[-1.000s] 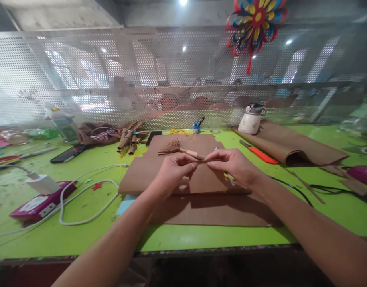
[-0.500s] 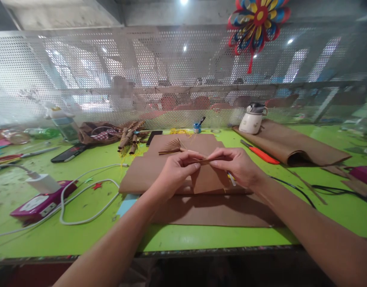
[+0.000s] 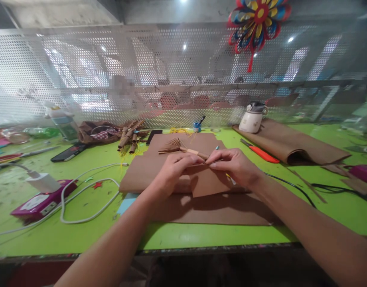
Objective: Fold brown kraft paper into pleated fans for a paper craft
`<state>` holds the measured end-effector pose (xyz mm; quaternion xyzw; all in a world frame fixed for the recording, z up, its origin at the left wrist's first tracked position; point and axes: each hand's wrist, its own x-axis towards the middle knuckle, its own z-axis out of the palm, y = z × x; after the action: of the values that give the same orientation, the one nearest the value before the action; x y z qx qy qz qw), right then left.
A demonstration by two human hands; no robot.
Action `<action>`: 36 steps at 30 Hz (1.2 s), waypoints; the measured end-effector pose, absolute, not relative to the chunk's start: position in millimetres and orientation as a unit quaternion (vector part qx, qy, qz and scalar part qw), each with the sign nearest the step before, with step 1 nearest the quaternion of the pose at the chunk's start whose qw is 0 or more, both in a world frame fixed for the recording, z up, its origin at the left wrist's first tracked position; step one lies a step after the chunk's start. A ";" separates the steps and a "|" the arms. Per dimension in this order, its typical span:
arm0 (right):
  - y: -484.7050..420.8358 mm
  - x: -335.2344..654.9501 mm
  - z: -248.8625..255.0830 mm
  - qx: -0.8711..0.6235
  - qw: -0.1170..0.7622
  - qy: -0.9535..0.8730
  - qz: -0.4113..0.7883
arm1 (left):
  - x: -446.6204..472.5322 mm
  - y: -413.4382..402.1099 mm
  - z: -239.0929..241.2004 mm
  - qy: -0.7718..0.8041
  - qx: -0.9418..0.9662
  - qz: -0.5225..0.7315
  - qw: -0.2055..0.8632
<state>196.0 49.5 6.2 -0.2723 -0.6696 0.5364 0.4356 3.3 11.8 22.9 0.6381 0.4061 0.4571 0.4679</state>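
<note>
L hand (image 3: pixel 178 168) & R hand (image 3: pixel 239 166) both pinch the paper (image 3: pixel 210 181) — close tog. at its top edge. It hangs tilted above the brown sheets (image 3: pixel 141 170), mid-table. Paper brush (image 3: pixel 173 146) lies just behind, handle end nr the fingertips. Orange cutter (image 3: pixel 263 154) to the R — btwn R hand & the roll (image 3: pixel 309 145).

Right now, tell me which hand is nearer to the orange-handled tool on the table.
Right. The right hand is just left of and below the orange-handled tool in the picture; the left hand is farther left, beyond the right one.
</note>
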 end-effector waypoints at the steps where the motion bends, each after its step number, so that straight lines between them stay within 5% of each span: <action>1: 48.8 195.1 5.8 -0.276 0.429 -0.674 0.535 | 2.8 12.3 22.1 0.414 0.635 0.443 0.478; 7: 47.7 192.0 3.3 -0.275 0.424 -0.695 0.512 | 2.6 11.1 20.0 0.442 0.665 0.349 0.490; 24: 51.4 195.1 4.8 -0.332 0.410 -0.691 0.494 | 4.1 14.8 16.7 0.449 0.678 0.332 0.478; 36: 58.6 204.8 11.2 -0.338 0.377 -0.632 0.587 | 4.5 14.0 16.6 0.467 0.658 0.331 0.490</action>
<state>204.8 58.6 11.2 -0.3380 -0.6321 0.5865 0.3771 4.5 14.0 16.6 0.6576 0.4669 0.3314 0.4897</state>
